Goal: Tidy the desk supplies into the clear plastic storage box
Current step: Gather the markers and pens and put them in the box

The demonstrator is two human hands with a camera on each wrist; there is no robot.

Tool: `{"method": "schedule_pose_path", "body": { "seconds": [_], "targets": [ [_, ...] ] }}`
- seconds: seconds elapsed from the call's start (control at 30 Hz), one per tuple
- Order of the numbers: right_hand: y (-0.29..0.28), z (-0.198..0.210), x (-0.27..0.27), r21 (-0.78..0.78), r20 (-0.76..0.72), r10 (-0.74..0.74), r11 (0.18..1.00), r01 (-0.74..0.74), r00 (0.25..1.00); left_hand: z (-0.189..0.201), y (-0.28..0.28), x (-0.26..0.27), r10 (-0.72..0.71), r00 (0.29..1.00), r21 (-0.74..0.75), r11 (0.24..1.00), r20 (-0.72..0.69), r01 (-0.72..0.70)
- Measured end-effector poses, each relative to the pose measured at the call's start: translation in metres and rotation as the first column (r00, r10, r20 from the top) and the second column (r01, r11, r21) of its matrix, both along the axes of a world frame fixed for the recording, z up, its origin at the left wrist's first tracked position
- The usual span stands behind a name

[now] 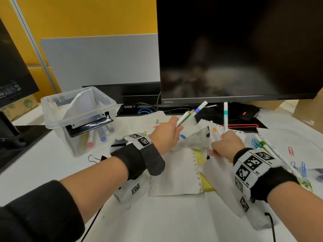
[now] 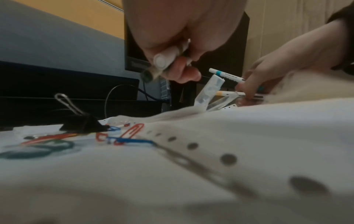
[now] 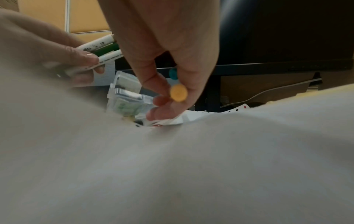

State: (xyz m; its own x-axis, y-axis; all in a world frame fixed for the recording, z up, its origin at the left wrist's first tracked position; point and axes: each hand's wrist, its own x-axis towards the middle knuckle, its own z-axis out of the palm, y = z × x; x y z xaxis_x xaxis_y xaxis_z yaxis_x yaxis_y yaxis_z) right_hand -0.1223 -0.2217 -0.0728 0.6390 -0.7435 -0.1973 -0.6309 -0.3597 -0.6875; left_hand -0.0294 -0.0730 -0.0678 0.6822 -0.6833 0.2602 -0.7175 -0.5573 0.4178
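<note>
Lying nearest, sheets of white paper (image 1: 174, 172) with holes along the edge, spread over the desk (image 1: 52, 163). Resting just past that, both wrists. Curling the left hand (image 1: 165, 135) around a small bunch of pens (image 1: 190, 113), white ones and a green one, with the tips pointing up and away. Pinching with the right hand (image 1: 227, 143) too, fingers closed on a teal-banded pen (image 1: 225, 116) standing nearly straight up and on an orange-capped pen (image 1: 215, 132) lower down (fingertips touching the paper pile at the same time). Sitting between the two hands, a little clear case (image 1: 197, 137). Lying to the right, more pens (image 1: 269, 147) and bright paper clips (image 1: 290, 151); to the left, a black binder clip (image 1: 97, 158). Standing farther off on the left, the clear plastic storage box (image 1: 78, 116), open, already holding some markers and a folded paper. Behind everything, a dark monitor (image 1: 236, 49). Judging the pens: light, stiff, smooth and round, so likely to slip or roll. Best gripping around the middle of the bunch, keeping all of them side by side, then lowering into the box lengthwise.
</note>
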Motion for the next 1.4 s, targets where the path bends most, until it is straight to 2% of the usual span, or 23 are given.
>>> {"method": "schedule_pose_path", "body": {
  "seconds": [0.13, 0.3, 0.5, 0.63, 0.7, 0.9, 1.03, 1.1, 1.17, 1.23, 1.33, 1.4],
  "targets": [
    [-0.001, -0.004, 0.003, 0.012, -0.044, 0.005, 1.000, -0.004, 0.999, -0.002, -0.005, -0.004, -0.092, 0.995, 0.024, 0.995, -0.029, 0.093],
    [0.003, -0.004, 0.001, -0.010, -0.109, 0.061, 0.998, -0.063, 0.992, -0.003, -0.015, -0.006, -0.132, 0.991, 0.046, 0.990, 0.007, 0.132],
    [0.012, 0.005, -0.010, -0.157, -0.192, 0.163, 0.968, -0.194, 0.968, -0.003, -0.019, -0.005, -0.208, 0.977, 0.092, 0.973, -0.054, 0.212],
    [0.017, 0.009, -0.009, -0.223, -0.241, 0.179, 0.946, -0.234, 0.954, -0.005, -0.019, -0.005, -0.134, 0.991, 0.160, 0.979, 0.018, 0.129],
    [0.016, 0.008, -0.006, -0.203, -0.232, 0.162, 0.956, -0.211, 0.959, -0.005, -0.018, -0.002, -0.071, 0.996, 0.126, 0.990, 0.061, 0.063],
    [0.009, 0.002, -0.001, -0.143, -0.054, 0.051, 0.988, -0.059, 0.997, 0.000, -0.013, 0.008, 0.056, 0.998, -0.102, 0.993, 0.038, -0.052],
    [0.009, 0.002, -0.001, -0.147, 0.141, 0.006, 0.989, 0.015, 0.990, 0.001, -0.009, 0.007, 0.021, 1.000, -0.170, 0.985, -0.013, -0.023],
    [0.014, 0.003, -0.006, -0.135, 0.280, 0.024, 0.991, 0.015, 0.960, 0.003, -0.008, 0.002, -0.014, 1.000, -0.137, 0.990, 0.017, 0.016],
    [0.022, 0.008, -0.011, -0.125, 0.438, 0.071, 0.992, -0.018, 0.896, 0.007, -0.006, -0.005, -0.059, 0.998, -0.111, 0.992, 0.031, 0.062],
    [0.032, 0.011, -0.016, -0.117, 0.549, 0.136, 0.989, -0.086, 0.824, 0.014, -0.004, -0.013, -0.100, 0.995, -0.172, 0.980, -0.006, 0.097],
    [0.041, 0.012, -0.017, -0.117, 0.623, 0.207, 0.978, -0.172, 0.754, 0.026, -0.004, -0.025, -0.173, 0.956, -0.336, 0.938, -0.235, 0.088],
    [0.041, 0.012, -0.017, -0.115, 0.650, 0.224, 0.974, -0.197, 0.727, 0.030, -0.006, -0.032, -0.236, 0.853, -0.425, 0.905, -0.465, 0.018]
  ]
}}
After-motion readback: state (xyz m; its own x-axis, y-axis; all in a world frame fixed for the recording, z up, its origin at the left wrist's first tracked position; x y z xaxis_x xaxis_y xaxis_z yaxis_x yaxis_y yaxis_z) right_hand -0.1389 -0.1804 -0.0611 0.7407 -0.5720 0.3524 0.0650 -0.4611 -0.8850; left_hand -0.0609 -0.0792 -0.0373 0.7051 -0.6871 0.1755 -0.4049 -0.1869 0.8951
